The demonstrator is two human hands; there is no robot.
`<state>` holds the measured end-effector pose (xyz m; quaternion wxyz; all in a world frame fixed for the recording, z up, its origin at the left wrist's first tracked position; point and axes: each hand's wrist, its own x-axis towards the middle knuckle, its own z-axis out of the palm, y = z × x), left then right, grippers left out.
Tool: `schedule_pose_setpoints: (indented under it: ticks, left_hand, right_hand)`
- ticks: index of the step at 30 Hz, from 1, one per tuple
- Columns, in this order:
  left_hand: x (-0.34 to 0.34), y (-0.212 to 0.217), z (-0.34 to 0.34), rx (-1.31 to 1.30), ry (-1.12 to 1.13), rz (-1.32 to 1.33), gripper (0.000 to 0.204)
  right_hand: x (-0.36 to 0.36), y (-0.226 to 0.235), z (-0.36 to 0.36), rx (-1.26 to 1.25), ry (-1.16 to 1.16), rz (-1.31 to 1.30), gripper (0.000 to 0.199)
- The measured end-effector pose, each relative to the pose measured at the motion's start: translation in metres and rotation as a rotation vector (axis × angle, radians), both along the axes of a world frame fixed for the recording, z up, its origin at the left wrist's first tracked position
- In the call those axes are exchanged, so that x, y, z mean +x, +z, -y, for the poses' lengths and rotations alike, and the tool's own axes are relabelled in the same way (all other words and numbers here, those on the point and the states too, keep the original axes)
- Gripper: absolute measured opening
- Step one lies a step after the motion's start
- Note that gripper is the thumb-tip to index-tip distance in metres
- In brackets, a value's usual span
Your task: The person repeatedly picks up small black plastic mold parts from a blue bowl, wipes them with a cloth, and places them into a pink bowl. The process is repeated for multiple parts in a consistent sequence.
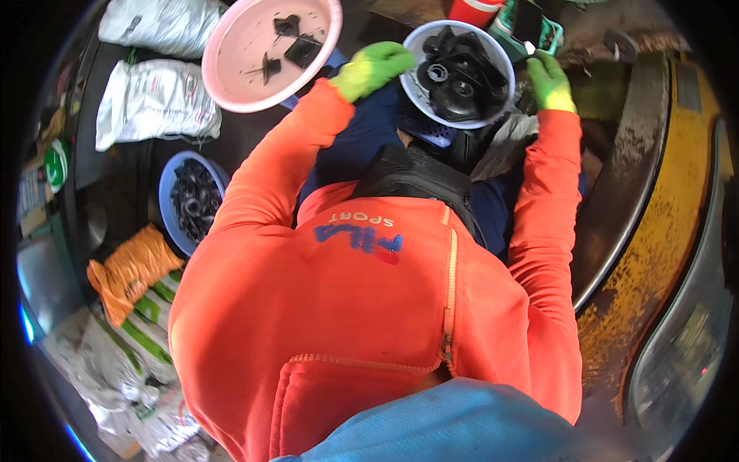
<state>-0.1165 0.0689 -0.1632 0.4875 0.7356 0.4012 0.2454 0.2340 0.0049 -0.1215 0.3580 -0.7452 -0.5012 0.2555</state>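
Observation:
Yellow-green gloves cover both of my hands. My left hand [375, 69] is at the left rim of a pale blue-white basin [412, 96], fingers bent and close together; what they hold, if anything, is hidden. Black moulded parts [464, 81], some round with a ring in the middle, fill this basin. Right of the basin, my right hand [550, 81] reaches to a green plastic basket [553, 38], its fingers closed. A small white tip [530, 48] shows at the fingertips, too small to name.
At the upper left, a pink basin [223, 73] contains a few black parts. Below it, a blue basin [168, 208] has small dark rings. White sacks [158, 104] and an orange bag [135, 273] lie left. A red container [473, 11] stands behind; a worn yellow metal frame [654, 254] curves along my right.

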Motion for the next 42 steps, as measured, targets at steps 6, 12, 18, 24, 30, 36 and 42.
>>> schedule_pose_setpoints:
  ticks: [6,12,18,24,30,36,42]
  left_hand:
    - [0.107,-0.038,-0.003,0.412,-0.384,-0.384,0.040]
    - [0.123,-0.062,0.031,0.155,-0.255,-0.418,0.065]
    - [0.108,-0.006,0.032,0.328,-0.013,-0.062,0.067]
    - [0.109,0.088,0.032,0.382,0.042,0.399,0.058]
    - [0.127,0.137,0.056,0.307,0.080,0.457,0.057]
    - [0.140,0.141,0.074,0.299,0.075,0.347,0.063]
    - [0.150,0.133,0.070,0.340,0.163,0.342,0.066]
  right_hand:
    - [0.011,-0.004,0.023,-0.153,0.053,0.367,0.049]
    - [0.005,0.018,0.028,-0.297,0.103,0.316,0.047]
    - [0.005,0.026,0.044,-0.022,0.207,0.215,0.040]
    - [-0.039,0.026,0.047,0.140,0.449,-0.124,0.035]
    - [-0.074,0.028,0.048,0.652,0.386,-0.389,0.047]
    - [-0.079,0.043,0.043,0.702,0.151,-0.522,0.036]
    - [-0.089,0.036,0.038,0.766,0.087,-0.623,0.033]
